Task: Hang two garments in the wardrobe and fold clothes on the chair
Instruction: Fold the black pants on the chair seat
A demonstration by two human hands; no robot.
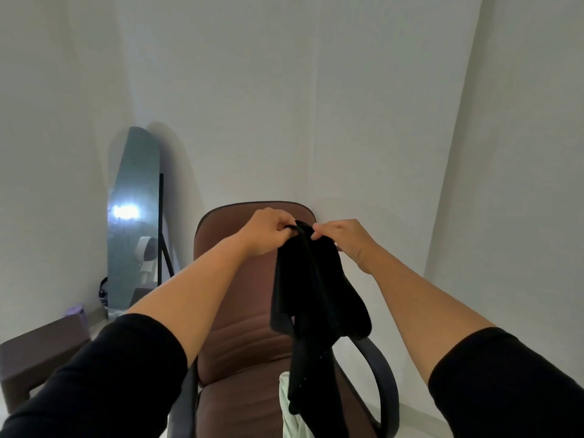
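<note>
our left hand (268, 230) and right hand (339, 237) each pinch the black garment's (311, 289) top edge above the chair (240, 311). we judge folding is starting; next we need to spread it flat.

I see plain white walls (316, 90) meeting in a corner. A tall arched mirror (134, 222) leans there (catching bright glare), beside a low brown stool (41, 352).

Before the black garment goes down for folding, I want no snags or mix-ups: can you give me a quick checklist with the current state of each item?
1. Left hand grips the black garment at its top edge: ok.
2. Right hand pinches the same edge: ok.
3. Garment hangs free above the brown chair: ok.
4. Seat free of other clothes: not ok, a pale green cloth lies there.
5. Garment spread flat, untwisted: not ok, bunched.
6. Right way out: cannot tell.
</note>
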